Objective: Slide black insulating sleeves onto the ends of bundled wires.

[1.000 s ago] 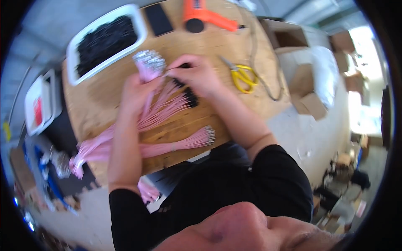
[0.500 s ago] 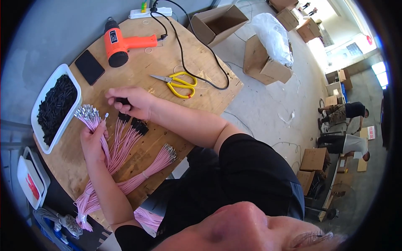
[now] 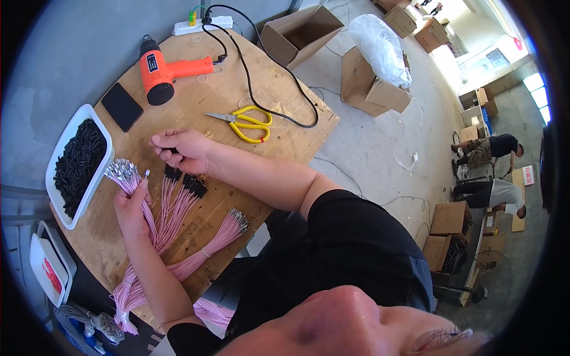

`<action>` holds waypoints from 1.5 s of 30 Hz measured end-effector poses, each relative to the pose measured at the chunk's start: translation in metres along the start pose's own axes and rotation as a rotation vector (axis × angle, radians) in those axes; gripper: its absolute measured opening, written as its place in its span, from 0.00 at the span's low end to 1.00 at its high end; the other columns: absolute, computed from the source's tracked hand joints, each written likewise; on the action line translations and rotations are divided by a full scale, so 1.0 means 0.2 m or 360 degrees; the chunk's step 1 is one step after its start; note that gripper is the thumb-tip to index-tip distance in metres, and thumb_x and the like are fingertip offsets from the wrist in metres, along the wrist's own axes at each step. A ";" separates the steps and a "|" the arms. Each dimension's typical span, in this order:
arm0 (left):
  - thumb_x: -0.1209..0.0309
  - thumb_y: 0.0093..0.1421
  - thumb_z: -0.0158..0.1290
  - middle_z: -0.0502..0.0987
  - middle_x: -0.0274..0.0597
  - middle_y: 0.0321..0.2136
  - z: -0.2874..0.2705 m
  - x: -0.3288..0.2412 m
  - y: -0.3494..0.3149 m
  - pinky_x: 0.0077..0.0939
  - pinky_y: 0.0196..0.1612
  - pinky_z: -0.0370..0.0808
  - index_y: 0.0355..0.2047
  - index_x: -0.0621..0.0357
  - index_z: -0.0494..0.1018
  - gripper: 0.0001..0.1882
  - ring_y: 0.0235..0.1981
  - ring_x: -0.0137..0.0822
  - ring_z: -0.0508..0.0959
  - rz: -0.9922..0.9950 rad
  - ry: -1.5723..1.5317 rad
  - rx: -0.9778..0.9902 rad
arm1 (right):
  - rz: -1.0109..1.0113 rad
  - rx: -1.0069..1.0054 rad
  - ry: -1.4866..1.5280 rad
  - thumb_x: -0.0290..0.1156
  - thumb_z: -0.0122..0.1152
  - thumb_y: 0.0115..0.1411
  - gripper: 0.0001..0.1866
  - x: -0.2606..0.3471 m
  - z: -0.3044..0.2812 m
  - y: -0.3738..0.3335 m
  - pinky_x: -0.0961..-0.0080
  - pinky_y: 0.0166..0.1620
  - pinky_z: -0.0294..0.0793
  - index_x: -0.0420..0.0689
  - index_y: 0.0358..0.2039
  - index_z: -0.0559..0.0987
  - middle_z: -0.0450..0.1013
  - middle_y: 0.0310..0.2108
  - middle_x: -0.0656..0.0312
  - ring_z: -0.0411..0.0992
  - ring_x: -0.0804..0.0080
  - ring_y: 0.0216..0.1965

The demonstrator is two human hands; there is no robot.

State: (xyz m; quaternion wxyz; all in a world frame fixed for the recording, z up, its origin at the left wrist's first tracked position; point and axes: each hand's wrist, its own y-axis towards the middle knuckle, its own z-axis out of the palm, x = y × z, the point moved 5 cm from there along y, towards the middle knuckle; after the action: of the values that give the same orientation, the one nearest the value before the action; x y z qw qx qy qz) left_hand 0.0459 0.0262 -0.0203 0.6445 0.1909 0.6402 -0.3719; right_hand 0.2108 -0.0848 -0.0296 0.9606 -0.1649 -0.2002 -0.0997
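Observation:
My left hand (image 3: 132, 212) is closed around a bundle of pink wires (image 3: 153, 228) with silvery metal terminals (image 3: 123, 172) fanned out at the top. One terminal stands apart from the rest above my thumb. To its right, my right hand (image 3: 187, 148) is curled with the fingertips pinched, and short black tubes show partly between the fingers. Below that hand lie pink wires whose ends carry black sleeves (image 3: 193, 185). A second tied bundle of pink wires (image 3: 217, 240) with bare metal ends rests nearer to me. The white tray (image 3: 109, 155) at left holds many black tubes (image 3: 80, 166).
On the wooden table (image 3: 285, 89) lie an orange heat gun (image 3: 159, 71), a dark phone (image 3: 122, 107) and yellow-handled scissors (image 3: 250, 124). A black cord (image 3: 252, 89) runs from a white power strip (image 3: 205, 24). Cardboard boxes (image 3: 374, 89) stand on the floor; two people work at far right.
The view has shifted slightly. My right fingers have closed in a little more, hiding more of the black tubes. My left hand keeps its grip on the wires.

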 end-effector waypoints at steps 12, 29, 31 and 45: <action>0.74 0.60 0.62 0.72 0.31 0.21 -0.03 0.01 -0.01 0.18 0.24 0.63 0.34 0.59 0.76 0.05 0.20 0.23 0.69 0.0013 -0.0108 -0.0073 | -0.0070 -0.0042 -0.0361 0.22 0.59 0.63 0.09 -0.01 0.06 -0.03 0.88 0.22 0.58 0.35 0.44 0.80 0.69 0.26 0.66 0.66 0.81 0.26; 0.72 0.57 0.64 0.76 0.33 0.22 -0.03 -0.03 -0.02 0.20 0.24 0.66 0.31 0.63 0.77 0.08 0.21 0.23 0.72 -0.0029 -0.0178 -0.0022 | -0.0271 -0.0052 -0.0876 0.17 0.63 0.59 0.07 -0.02 0.08 -0.04 0.88 0.22 0.52 0.38 0.38 0.81 0.71 0.24 0.68 0.60 0.86 0.20; 0.72 0.57 0.64 0.76 0.33 0.22 -0.03 -0.03 -0.02 0.20 0.25 0.66 0.32 0.63 0.77 0.08 0.22 0.23 0.72 -0.0021 -0.0180 -0.0038 | -0.0261 -0.0061 -0.0888 0.15 0.63 0.58 0.07 -0.02 0.10 -0.05 0.88 0.22 0.53 0.37 0.38 0.81 0.70 0.24 0.69 0.59 0.87 0.20; 0.71 0.55 0.65 0.77 0.35 0.25 -0.03 -0.04 -0.03 0.20 0.28 0.68 0.33 0.65 0.78 0.10 0.24 0.24 0.73 -0.0042 -0.0179 0.0024 | -0.0330 -0.0002 -0.0964 0.14 0.63 0.58 0.09 -0.02 0.09 -0.06 0.89 0.23 0.54 0.38 0.38 0.81 0.73 0.28 0.68 0.58 0.88 0.21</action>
State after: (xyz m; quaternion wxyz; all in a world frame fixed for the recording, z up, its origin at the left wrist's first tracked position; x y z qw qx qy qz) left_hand 0.0381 0.0294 -0.0118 0.6731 0.1661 0.6026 -0.3952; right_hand 0.1978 -0.0883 -0.0129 0.8419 -0.1663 -0.4928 -0.1436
